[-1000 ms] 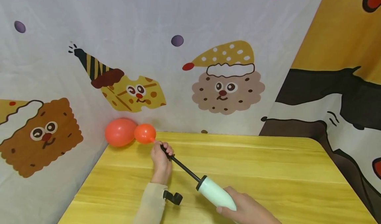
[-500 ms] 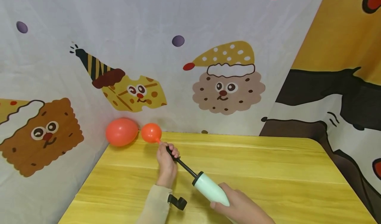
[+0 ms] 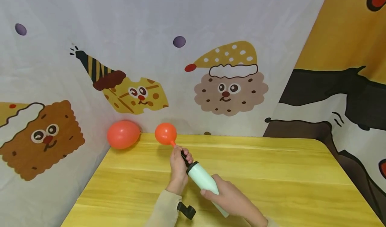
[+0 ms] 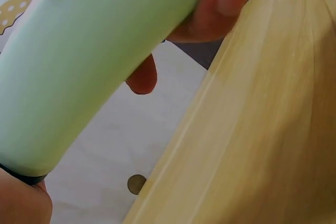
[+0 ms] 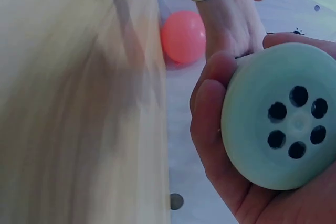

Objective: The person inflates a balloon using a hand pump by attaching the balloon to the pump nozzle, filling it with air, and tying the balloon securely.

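A small orange balloon [image 3: 166, 133], partly inflated, points up from the black end of a mint-green hand balloon pump [image 3: 202, 178]. My left hand [image 3: 179, 165] grips that black end at the balloon's neck; the fingers hide where the two join. My right hand [image 3: 230, 197] wraps around the green barrel, which sits right up against my left hand. In the right wrist view the pump's round base [image 5: 252, 129] shows several dark holes, with right-hand fingers [image 5: 207, 124] curled around its side. Across the left wrist view slants the smooth green barrel [image 4: 100, 66].
A larger coral-red balloon [image 3: 123, 135] lies at the table's far left corner, against the cartoon-printed cloth [image 3: 223, 22]. The yellow wood-grain table [image 3: 286, 173] ends at that cloth. A black bracket [image 3: 186, 210] is strapped to my left wrist.
The green barrel has slid up to my left hand, covering the black rod that showed before. My left hand and the orange balloon have shifted right, away from the larger balloon.
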Available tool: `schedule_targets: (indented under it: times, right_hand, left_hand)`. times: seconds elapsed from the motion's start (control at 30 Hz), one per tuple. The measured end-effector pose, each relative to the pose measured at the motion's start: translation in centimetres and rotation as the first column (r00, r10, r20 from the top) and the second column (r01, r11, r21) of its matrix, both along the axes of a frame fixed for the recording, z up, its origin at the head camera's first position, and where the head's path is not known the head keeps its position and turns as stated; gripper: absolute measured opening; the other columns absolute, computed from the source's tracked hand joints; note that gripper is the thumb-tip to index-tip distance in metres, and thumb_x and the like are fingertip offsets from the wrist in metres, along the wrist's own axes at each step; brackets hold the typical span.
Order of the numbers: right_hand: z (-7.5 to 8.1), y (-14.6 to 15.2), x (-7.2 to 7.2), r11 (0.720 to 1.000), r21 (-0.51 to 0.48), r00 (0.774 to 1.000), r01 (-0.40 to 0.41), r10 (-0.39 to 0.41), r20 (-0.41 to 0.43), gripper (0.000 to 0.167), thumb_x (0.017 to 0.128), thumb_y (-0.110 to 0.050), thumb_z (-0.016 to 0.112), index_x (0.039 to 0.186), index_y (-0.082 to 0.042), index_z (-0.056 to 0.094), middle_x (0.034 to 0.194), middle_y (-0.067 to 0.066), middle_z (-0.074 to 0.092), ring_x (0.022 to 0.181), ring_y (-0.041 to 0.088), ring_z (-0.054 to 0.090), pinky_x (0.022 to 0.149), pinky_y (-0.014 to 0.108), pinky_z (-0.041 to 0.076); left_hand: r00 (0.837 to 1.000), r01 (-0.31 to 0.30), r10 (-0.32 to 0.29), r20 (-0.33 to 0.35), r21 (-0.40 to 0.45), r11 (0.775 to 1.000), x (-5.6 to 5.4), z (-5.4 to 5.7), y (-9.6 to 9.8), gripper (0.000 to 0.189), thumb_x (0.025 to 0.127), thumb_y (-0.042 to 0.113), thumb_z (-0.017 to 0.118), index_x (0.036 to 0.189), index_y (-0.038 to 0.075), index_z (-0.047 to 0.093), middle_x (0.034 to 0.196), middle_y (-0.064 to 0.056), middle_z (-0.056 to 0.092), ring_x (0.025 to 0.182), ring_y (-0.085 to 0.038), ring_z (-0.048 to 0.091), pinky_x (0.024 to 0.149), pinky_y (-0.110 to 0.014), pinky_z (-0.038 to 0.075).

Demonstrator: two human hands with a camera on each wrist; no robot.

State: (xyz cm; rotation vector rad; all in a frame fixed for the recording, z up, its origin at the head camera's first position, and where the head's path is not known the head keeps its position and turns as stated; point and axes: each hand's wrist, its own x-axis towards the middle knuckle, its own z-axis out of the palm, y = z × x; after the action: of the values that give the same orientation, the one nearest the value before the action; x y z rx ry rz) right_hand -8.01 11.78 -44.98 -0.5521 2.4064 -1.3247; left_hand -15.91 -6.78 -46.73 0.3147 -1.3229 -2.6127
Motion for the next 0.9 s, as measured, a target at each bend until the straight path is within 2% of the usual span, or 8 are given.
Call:
schedule_targets:
  times: [0.2, 0.3, 0.47, 0.6, 0.73, 0.9]
  right_hand:
    - [-0.7, 0.0, 0.5, 0.999, -0.05, 0.998, 0.003, 0.0, 0.06, 0.065, 0.101, -0.047, 0.063, 0.138, 0.004, 0.049, 0.091, 0.003, 0.065, 0.068, 0.013, 0.062, 0.053, 0.032, 0.054]
    - [-0.6, 0.2, 0.9, 0.999, -0.039, 0.997, 0.023, -0.02, 0.071, 0.063, 0.101, -0.047, 0.063, 0.137, 0.003, 0.05, 0.088, 0.003, 0.064, 0.066, 0.013, 0.062, 0.052, 0.032, 0.053]
    - [-0.2, 1.2, 1.9, 1.0, 0.013, 0.998, 0.026, -0.027, 0.057, 0.057, 0.101, -0.047, 0.065, 0.133, -0.002, 0.053, 0.095, 0.001, 0.065, 0.075, 0.013, 0.06, 0.063, 0.033, 0.052]
    - [-0.5, 2.8, 2.6, 0.999, 0.034, 0.998, -0.013, 0.011, 0.057, 0.055, 0.101, -0.045, 0.066, 0.134, -0.003, 0.054, 0.102, -0.001, 0.065, 0.083, 0.014, 0.058, 0.07, 0.034, 0.049]
    - [-0.6, 4.1, 3.0, 0.997, 0.034, 0.994, -0.062, 0.059, 0.087, 0.052, 0.102, -0.041, 0.065, 0.134, -0.003, 0.053, 0.099, -0.001, 0.063, 0.08, 0.013, 0.057, 0.068, 0.031, 0.047]
    - [-0.6, 4.9, 3.3, 0.997, 0.026, 0.99, -0.068, 0.064, 0.126, 0.054, 0.102, -0.039, 0.066, 0.136, -0.001, 0.052, 0.1, 0.0, 0.064, 0.079, 0.014, 0.057, 0.067, 0.031, 0.047]
  left_hand:
    - [1.0, 0.026, -0.026, -0.007, -0.002, 1.0, -0.3, -0.3, -0.4, 0.038, 0.115, 0.032, 0.031, 0.087, 0.01, 0.044, 0.071, 0.001, 0.047, 0.053, -0.008, 0.043, 0.047, -0.017, 0.039]
    - [0.999, 0.033, -0.033, -0.009, 0.01, 0.999, -0.6, -0.3, -0.6, 0.037, 0.115, 0.031, 0.031, 0.087, 0.011, 0.044, 0.071, 0.002, 0.047, 0.053, -0.007, 0.043, 0.047, -0.017, 0.039]
    - [1.0, -0.014, 0.014, -0.01, 0.049, 0.999, -1.3, 0.0, -1.6, 0.036, 0.115, 0.03, 0.031, 0.087, 0.012, 0.043, 0.07, 0.004, 0.046, 0.053, -0.005, 0.042, 0.047, -0.015, 0.037]
    - [0.998, -0.057, 0.058, -0.014, 0.089, 0.994, -1.6, 0.2, -2.8, 0.034, 0.115, 0.032, 0.031, 0.089, 0.012, 0.041, 0.07, 0.004, 0.046, 0.052, -0.005, 0.042, 0.046, -0.015, 0.037]
    - [0.996, -0.078, 0.081, -0.026, 0.111, 0.991, -1.8, 0.4, -3.5, 0.035, 0.115, 0.033, 0.031, 0.089, 0.012, 0.04, 0.07, 0.003, 0.045, 0.052, -0.006, 0.041, 0.045, -0.015, 0.037]
    - [0.997, -0.079, 0.081, -0.017, 0.11, 0.991, -1.9, 0.4, -3.8, 0.034, 0.115, 0.031, 0.03, 0.089, 0.011, 0.04, 0.07, 0.003, 0.044, 0.052, -0.006, 0.041, 0.045, -0.016, 0.037]
